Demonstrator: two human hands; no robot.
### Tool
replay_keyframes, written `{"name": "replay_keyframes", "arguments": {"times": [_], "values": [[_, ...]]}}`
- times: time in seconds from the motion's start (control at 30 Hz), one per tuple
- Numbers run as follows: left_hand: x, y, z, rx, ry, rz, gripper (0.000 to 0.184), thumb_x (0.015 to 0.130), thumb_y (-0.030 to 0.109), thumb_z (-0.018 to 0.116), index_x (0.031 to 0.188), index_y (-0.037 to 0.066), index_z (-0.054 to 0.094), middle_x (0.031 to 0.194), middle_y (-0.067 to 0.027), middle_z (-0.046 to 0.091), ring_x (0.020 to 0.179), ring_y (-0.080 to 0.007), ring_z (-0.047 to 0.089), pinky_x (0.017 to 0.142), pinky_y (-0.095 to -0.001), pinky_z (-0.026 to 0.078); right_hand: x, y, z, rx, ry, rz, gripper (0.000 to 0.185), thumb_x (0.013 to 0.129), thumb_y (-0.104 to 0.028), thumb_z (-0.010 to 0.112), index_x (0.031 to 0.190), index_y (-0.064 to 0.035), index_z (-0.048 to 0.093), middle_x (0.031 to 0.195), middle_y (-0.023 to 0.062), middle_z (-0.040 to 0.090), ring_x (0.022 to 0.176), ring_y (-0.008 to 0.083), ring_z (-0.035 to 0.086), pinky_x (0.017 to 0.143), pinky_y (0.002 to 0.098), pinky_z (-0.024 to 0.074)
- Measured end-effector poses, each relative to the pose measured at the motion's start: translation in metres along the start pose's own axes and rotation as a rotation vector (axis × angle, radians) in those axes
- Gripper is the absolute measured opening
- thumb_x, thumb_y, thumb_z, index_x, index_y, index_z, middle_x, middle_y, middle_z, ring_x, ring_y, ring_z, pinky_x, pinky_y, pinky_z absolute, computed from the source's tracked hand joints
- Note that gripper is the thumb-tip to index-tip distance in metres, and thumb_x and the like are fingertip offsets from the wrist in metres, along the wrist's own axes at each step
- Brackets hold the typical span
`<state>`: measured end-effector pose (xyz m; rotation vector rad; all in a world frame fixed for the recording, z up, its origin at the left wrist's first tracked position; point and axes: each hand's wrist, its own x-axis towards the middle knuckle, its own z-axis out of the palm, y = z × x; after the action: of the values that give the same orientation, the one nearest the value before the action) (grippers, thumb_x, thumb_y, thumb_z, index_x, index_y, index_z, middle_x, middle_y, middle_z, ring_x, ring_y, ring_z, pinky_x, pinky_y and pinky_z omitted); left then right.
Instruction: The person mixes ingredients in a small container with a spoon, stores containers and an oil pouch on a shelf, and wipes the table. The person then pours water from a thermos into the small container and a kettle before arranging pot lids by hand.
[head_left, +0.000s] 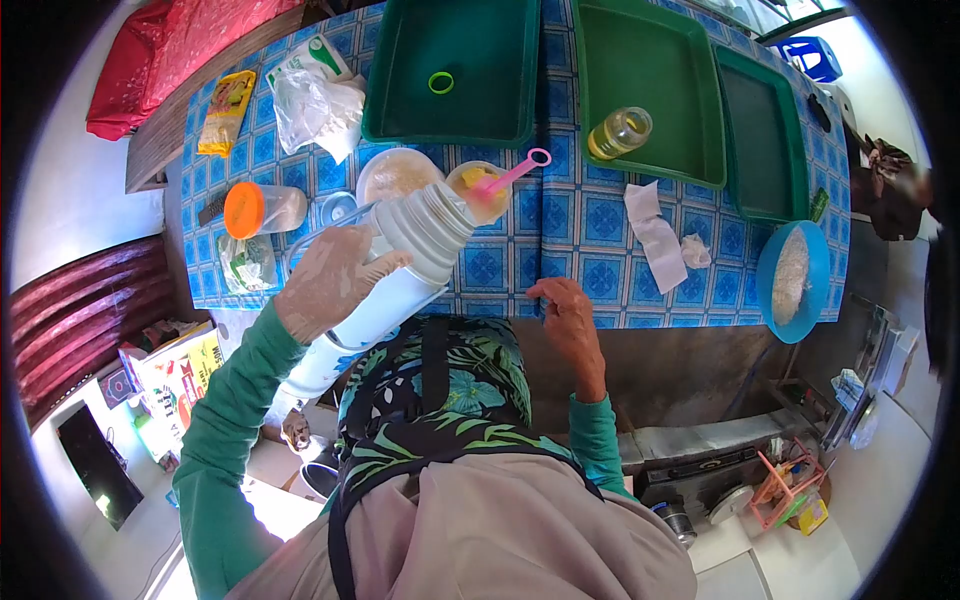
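My left hand [325, 282], in a thin whitish glove, grips a large thermos flask [385, 300] with a ribbed grey-white top. The flask is tilted, its top end close to a small bowl [487, 213] of yellow contents. In that bowl stands a pink measuring spoon [512, 176] with a ring at its handle end. Whether liquid flows from the flask cannot be made out. Behind the flask's top is a larger bowl of pale powder [398, 172], partly covered. My right hand [568, 312] hovers by the table's front edge, fingers curled, with nothing visible in it.
Left on the blue checkered tablecloth [495, 270] are an orange-lidded jar [262, 210], a plastic bag [315, 105] and a yellow packet [227, 112]. Green trays [450, 120] stand behind; one holds a glass jar [620, 132]. Right are tissue [656, 235] and a blue bowl [773, 285] of white flour-like stuff.
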<state>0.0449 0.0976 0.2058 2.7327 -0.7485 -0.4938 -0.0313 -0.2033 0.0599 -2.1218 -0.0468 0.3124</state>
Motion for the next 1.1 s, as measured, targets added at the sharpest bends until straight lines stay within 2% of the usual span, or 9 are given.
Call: {"name": "replay_keyframes", "arguments": {"times": [0.03, 0.1, 0.2, 0.4, 0.5, 0.6, 0.7, 1.03, 1.1], "values": [[0.003, 0.001, -0.002, 0.001, 0.000, 0.002, 0.031, 0.090, 0.026, 0.062, 0.113, 0.005, 0.062, 0.085, -0.0154, 0.056, 0.077, -0.0311, 0.056, 0.066, -0.0431, 0.047, -0.001, 0.001, 0.001, 0.001, 0.005, -0.012, 0.035, 0.068, 0.014, 0.047, 0.091, -0.0040, 0.066, 0.092, 0.0151, 0.062, 0.092, 0.0340, 0.057, 0.076, 0.0420, 0.0464], [0.015, 0.011, -0.016, -0.182, -0.215, -0.272, 0.035, 0.091, 0.031, 0.061, 0.105, -0.001, 0.060, 0.081, -0.0172, 0.055, 0.074, -0.0330, 0.056, 0.065, -0.0437, 0.047, -0.003, 0.004, 0.002, -0.005, 0.021, -0.030, 0.035, 0.068, 0.014, 0.046, 0.091, -0.0039, 0.066, 0.091, 0.0150, 0.062, 0.091, 0.0339, 0.057, 0.075, 0.0420, 0.0463], [0.009, 0.006, -0.007, -0.209, -0.093, -0.158, 0.039, 0.091, 0.034, 0.060, 0.097, -0.004, 0.059, 0.076, -0.0189, 0.055, 0.071, -0.0351, 0.056, 0.064, -0.0446, 0.046, -0.004, 0.002, -0.001, -0.010, 0.027, -0.033, 0.035, 0.067, 0.014, 0.046, 0.090, -0.0035, 0.066, 0.091, 0.0149, 0.062, 0.090, 0.0339, 0.057, 0.074, 0.0420, 0.0460], [0.008, 0.006, -0.004, -0.168, -0.089, -0.149, 0.039, 0.091, 0.035, 0.059, 0.098, -0.003, 0.061, 0.072, -0.0204, 0.056, 0.069, -0.0375, 0.056, 0.064, -0.0450, 0.045, -0.006, 0.000, -0.004, -0.034, 0.008, -0.021, 0.034, 0.070, 0.014, 0.046, 0.090, -0.0039, 0.066, 0.093, 0.0148, 0.063, 0.090, 0.0335, 0.058, 0.075, 0.0408, 0.0464], [0.019, 0.017, -0.018, -0.330, -0.158, -0.289, 0.044, 0.090, 0.039, 0.059, 0.096, -0.005, 0.061, 0.070, -0.0234, 0.056, 0.068, -0.0402, 0.056, 0.064, -0.0458, 0.045, -0.007, 0.000, -0.004, -0.044, -0.002, -0.011, 0.035, 0.072, 0.015, 0.046, 0.091, -0.0050, 0.067, 0.096, 0.0144, 0.064, 0.092, 0.0328, 0.060, 0.076, 0.0395, 0.0472], [0.014, 0.008, -0.004, -0.325, -0.051, -0.207, 0.049, 0.089, 0.043, 0.059, 0.092, -0.007, 0.061, 0.069, -0.0259, 0.057, 0.068, -0.0425, 0.056, 0.063, -0.0470, 0.044, -0.008, 0.005, -0.003, -0.046, 0.011, -0.015, 0.035, 0.072, 0.016, 0.046, 0.091, -0.0050, 0.067, 0.097, 0.0142, 0.064, 0.092, 0.0328, 0.060, 0.075, 0.0392, 0.0473], [0.014, 0.006, -0.004, -0.266, -0.107, -0.223, 0.050, 0.089, 0.043, 0.058, 0.091, -0.007, 0.061, 0.071, -0.0256, 0.058, 0.067, -0.0426, 0.056, 0.062, -0.0469, 0.044, -0.009, 0.006, -0.004, -0.041, 0.006, -0.003, 0.036, 0.071, 0.016, 0.046, 0.091, -0.0050, 0.067, 0.097, 0.0144, 0.064, 0.092, 0.0329, 0.060, 0.075, 0.0390, 0.0474], [0.016, 0.019, -0.010, -0.350, -0.087, -0.291, 0.048, 0.089, 0.043, 0.059, 0.086, -0.006, 0.062, 0.070, -0.0250, 0.059, 0.066, -0.0415, 0.058, 0.061, -0.0460, 0.045, -0.010, 0.011, -0.006, -0.063, -0.020, 0.001, 0.035, 0.072, 0.015, 0.046, 0.091, -0.0057, 0.067, 0.096, 0.0148, 0.064, 0.092, 0.0326, 0.060, 0.075, 0.0396, 0.0479], [0.016, 0.016, -0.007, -0.348, -0.095, -0.288, 0.044, 0.091, 0.041, 0.057, 0.095, -0.002, 0.063, 0.054, -0.0128, 0.052, 0.048, -0.0231, 0.054, 0.052, -0.0366, 0.042, -0.009, 0.012, -0.006, -0.045, -0.019, -0.009, 0.034, 0.071, 0.014, 0.047, 0.091, -0.0052, 0.067, 0.094, 0.0152, 0.064, 0.092, 0.0334, 0.059, 0.076, 0.0416, 0.0470]]}}
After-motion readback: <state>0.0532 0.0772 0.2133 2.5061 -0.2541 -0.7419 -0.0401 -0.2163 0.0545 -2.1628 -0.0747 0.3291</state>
